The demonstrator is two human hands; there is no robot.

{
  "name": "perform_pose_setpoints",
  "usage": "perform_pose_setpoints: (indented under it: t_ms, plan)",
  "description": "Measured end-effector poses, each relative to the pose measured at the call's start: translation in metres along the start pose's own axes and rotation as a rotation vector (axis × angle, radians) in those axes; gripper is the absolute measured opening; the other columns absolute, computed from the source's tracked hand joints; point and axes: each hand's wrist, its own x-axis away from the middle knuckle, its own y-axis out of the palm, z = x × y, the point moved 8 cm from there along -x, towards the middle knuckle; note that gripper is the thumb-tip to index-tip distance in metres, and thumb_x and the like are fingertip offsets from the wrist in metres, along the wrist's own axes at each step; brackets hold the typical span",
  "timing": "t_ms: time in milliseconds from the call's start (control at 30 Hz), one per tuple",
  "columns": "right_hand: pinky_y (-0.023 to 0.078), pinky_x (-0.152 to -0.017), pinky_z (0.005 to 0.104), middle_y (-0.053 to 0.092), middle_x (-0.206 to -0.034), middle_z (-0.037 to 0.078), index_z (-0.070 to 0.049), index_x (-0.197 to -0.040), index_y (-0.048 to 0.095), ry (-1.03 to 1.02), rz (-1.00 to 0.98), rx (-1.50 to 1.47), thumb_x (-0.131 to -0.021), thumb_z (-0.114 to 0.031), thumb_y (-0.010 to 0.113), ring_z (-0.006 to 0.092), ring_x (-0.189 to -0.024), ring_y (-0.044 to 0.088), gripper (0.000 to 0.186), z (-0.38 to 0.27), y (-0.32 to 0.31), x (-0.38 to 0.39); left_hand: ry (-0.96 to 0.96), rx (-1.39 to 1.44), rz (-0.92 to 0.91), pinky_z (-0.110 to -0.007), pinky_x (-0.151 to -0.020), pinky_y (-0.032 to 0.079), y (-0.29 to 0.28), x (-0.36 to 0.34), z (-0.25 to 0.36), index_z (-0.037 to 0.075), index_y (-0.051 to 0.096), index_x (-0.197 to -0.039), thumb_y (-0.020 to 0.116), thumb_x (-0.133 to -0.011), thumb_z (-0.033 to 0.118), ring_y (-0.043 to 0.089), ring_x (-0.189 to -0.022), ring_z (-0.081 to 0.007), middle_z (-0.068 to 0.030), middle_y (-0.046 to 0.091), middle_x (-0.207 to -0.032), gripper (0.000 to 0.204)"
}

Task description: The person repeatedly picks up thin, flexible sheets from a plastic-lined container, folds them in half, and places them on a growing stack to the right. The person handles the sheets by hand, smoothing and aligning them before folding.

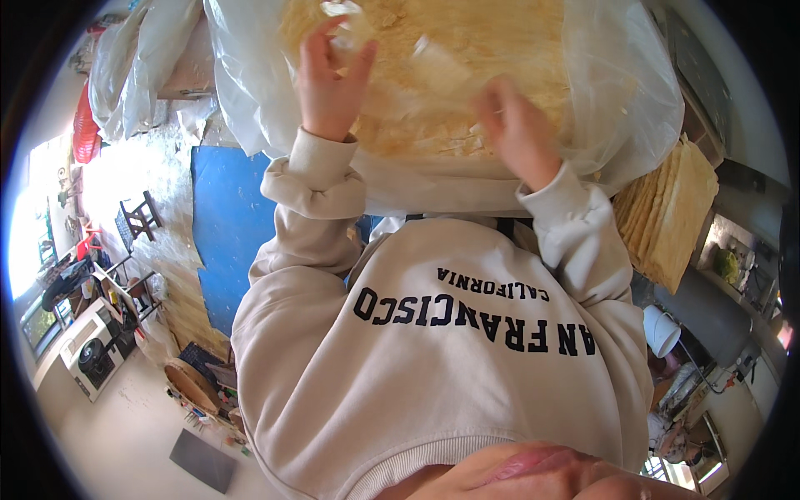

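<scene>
Thin, flaky, tan-yellow sheet material (417,112) lies beneath and between a person's left hand (332,92) and right hand (518,129), spread wide inside a milky, translucent plastic liner (621,83). The left hand is half open over the sheets' left part, its thumb spread well away from the fingers; a shiny white scrap (342,8) shows just beyond its fingertips, and whether the fingers grip anything cannot be told. The right hand, blurred, has its fingers partly curled above the sheets, its hold likewise impossible to make out. Between the two, a small, pale, oblong piece (442,68) shows as a blur over the sheets, apart from both. Work appears under way rather than finished: sheets already fill the space within the liner, yet the plastic lies open around them. How much is done or left cannot be judged. To the right hand's right and behind it, a thick, straw-coloured stack of layered sheets (671,212) sits outside the liner, touched by neither.
</scene>
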Motion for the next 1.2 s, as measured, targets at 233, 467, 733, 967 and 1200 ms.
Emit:
perform_pose_setpoints:
  t_ms: [233, 467, 733, 967, 1200]
  plan:
    - [0.044, -0.059, 0.0272, 0.066, -0.082, 0.000, -0.002, -0.106, 0.054, -0.111, 0.421, -0.157, -0.099, -0.024, 0.063, 0.0043, -0.067, 0.053, 0.025, 0.014, -0.100, -0.059, -0.145, 0.340, 0.129, -0.021, -0.061, 0.038, -0.018, 0.017, -0.045, -0.004, 0.046, -0.129, 0.076, -0.087, 0.016, 0.041, -0.066, -0.0057, 0.0025, 0.046, -0.076, 0.054]
    - [0.047, -0.091, 0.0319, 0.065, -0.114, 0.016, 0.004, -0.129, 0.051, -0.203, -0.179, -0.181, -0.095, -0.037, 0.067, 0.0215, -0.102, 0.063, 0.055, 0.005, -0.096, -0.092, -0.277, 0.359, 0.096, -0.027, -0.074, 0.050, -0.020, 0.015, -0.062, -0.006, 0.040, -0.134, 0.071, -0.089, 0.014, 0.060, -0.085, -0.0154, -0.0071, 0.061, -0.096, 0.058]
    - [0.047, -0.098, 0.0442, 0.055, -0.133, 0.026, 0.000, -0.140, 0.043, -0.062, 0.103, 0.829, -0.090, -0.029, 0.070, 0.0389, -0.124, 0.054, 0.064, 0.054, -0.145, -0.123, 0.131, -0.408, 0.033, -0.044, -0.104, 0.041, 0.003, -0.030, -0.029, -0.004, 0.049, -0.130, 0.070, -0.086, 0.028, 0.046, -0.127, -0.0384, -0.0248, 0.052, -0.130, 0.058]
    - [0.044, -0.103, 0.0439, 0.054, -0.136, 0.025, 0.001, -0.142, 0.041, -0.441, 0.123, 0.294, -0.087, -0.053, 0.068, 0.0401, -0.125, 0.052, 0.082, -0.043, -0.072, -0.163, -0.318, 0.488, -0.481, -0.034, -0.095, 0.047, 0.100, -0.089, -0.024, -0.001, 0.056, -0.129, 0.067, -0.093, 0.034, 0.061, -0.109, -0.0210, -0.0097, 0.067, -0.115, 0.052]
    - [0.046, -0.099, 0.0407, 0.059, -0.128, 0.021, 0.000, -0.128, 0.056, -0.019, -0.027, 0.482, -0.083, -0.043, 0.072, 0.0328, -0.120, 0.057, 0.065, -0.049, -0.040, -0.282, -0.013, 0.451, -0.586, -0.034, -0.093, 0.049, 0.134, -0.068, 0.007, 0.005, 0.061, -0.129, 0.063, -0.095, 0.026, 0.064, -0.108, -0.0198, -0.0085, 0.069, -0.116, 0.040]
